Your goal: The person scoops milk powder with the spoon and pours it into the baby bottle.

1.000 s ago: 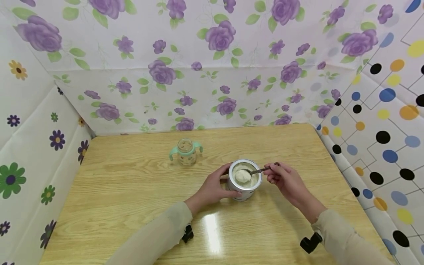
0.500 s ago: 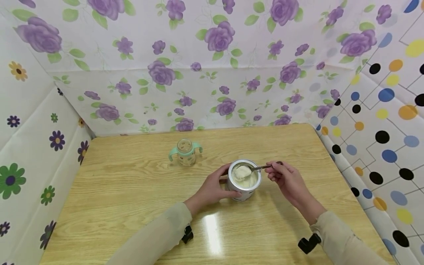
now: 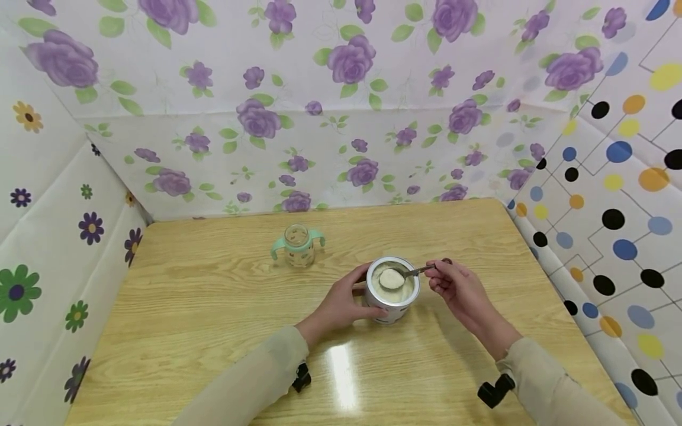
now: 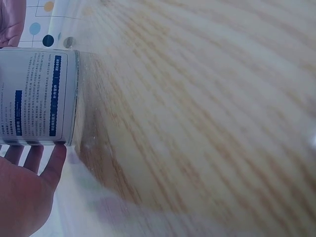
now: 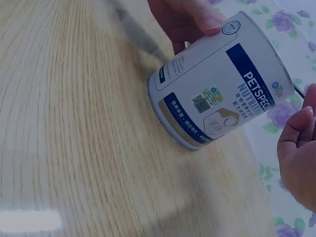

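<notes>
My left hand grips a white milk powder can from the left, thumb at its near side and fingers behind. The can stands upright on the table, its top uncovered and pale powder inside. Blue bands and print reading "PETSPEC" show on the can in the right wrist view. From the right, my right hand pinches the handle of a dark metal spoon. The spoon's bowl, filled with powder, lies within the can's mouth. In the left wrist view, fingers of the left hand touch the can's side.
Behind and left of the can stands a clear drinking bottle with a mint-green collar and two handles, its top uncovered. The wooden table is bounded by a floral sheet at the back and patterned sheets at both sides.
The spoon has shifted slightly inside the can's mouth, and its heaped powder now looks flatter. The left hand and can have stayed in place.
</notes>
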The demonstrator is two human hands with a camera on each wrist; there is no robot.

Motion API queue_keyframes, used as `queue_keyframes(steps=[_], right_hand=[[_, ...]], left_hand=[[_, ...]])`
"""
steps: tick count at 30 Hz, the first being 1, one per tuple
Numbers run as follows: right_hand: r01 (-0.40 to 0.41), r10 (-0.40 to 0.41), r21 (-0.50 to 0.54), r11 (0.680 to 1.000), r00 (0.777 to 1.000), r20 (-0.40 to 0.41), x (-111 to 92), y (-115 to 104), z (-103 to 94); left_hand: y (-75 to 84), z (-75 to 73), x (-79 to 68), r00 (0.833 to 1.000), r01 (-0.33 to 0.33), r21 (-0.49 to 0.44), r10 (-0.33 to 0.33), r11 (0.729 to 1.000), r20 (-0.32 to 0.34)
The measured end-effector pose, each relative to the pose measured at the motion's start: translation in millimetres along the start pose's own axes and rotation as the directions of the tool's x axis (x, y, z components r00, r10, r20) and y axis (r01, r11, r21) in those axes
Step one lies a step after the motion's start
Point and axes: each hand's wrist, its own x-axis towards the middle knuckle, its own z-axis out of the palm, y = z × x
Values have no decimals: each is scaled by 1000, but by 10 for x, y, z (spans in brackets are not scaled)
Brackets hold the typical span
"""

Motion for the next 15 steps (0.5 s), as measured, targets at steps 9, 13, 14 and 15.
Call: queue_keyframes(steps=[9, 13, 14, 15], right_hand=[[-32, 33, 12, 999, 999, -22, 40, -37, 44], [-17, 16, -27, 999, 1000, -26, 59, -36, 72], [-18, 17, -34, 999, 999, -27, 62, -34, 75], [-20, 19, -42, 999, 999, -29, 63, -30, 76]], left_hand=[[-15, 4, 9, 1000, -4, -1, 4, 1000, 1], [-1, 1, 6, 1000, -2, 0, 2, 1000, 2], [3, 1, 5, 1000, -4, 0, 4, 1000, 3], [6, 1, 4, 1000, -6, 0, 6, 1000, 4]])
